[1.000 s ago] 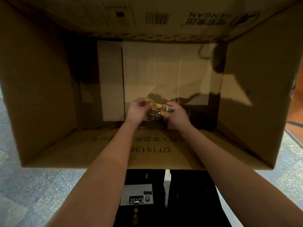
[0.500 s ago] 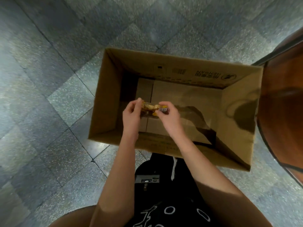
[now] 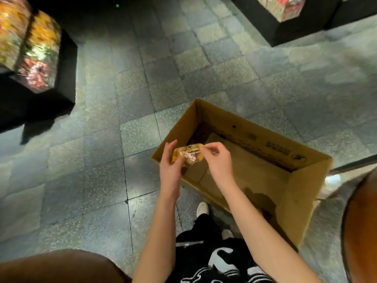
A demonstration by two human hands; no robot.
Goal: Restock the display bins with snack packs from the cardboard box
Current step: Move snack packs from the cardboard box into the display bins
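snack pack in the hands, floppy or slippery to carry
Probably light: the snack pack is held above the cardboard box by just the fingers of the left hand and right hand. Its creased, shiny wrapper suggests soft, crinkly and perhaps a bit slippery.

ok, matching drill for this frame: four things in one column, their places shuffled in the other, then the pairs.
Things:
1. snack pack
2. cardboard box
3. orange display bins
4. white shoe

Places:
A. on the tiled floor, top open
B. far left, on a black stand
C. held between the left hand and right hand, over the box's left end
D. on the floor by the box's near wall, on the person's side

Pairs: 1-C, 2-A, 3-B, 4-D
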